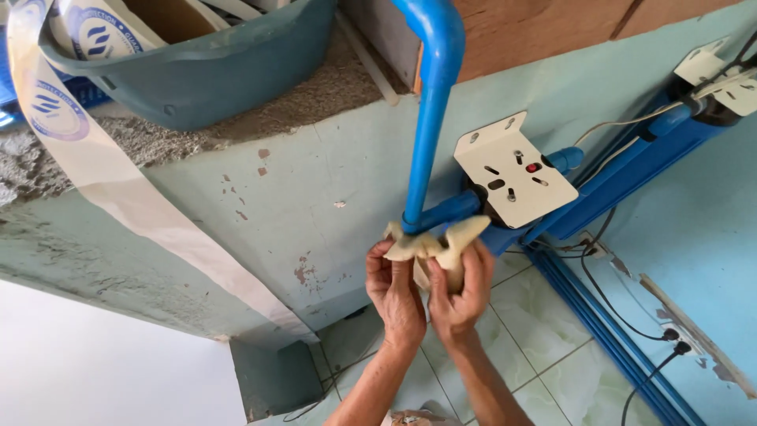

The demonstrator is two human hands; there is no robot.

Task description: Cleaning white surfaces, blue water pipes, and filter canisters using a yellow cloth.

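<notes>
While both hands, left hand (392, 288) and right hand (461, 293), clench a cream rag (441, 243) at the blue pipe (430, 134) elbow, wiping appears midway, upper pipe untouched.

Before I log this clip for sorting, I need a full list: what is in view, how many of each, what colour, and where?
pipe: one, blue, running down the wall to an elbow above the hands
tap fitting: one, cream, at the pipe's lower end, between both hands
socket plate: one, white with a red button, on the wall right of the pipe
second plate: one, white, top right
conduits: several, blue, slanting along the right wall
cables: two or so, black, lower right
basin: one, teal, on the ledge top left
printed strip: one, white, hanging from the basin
floor tiles: pale green, below
left hand: gripping the fitting
right hand: gripping the fitting
</notes>
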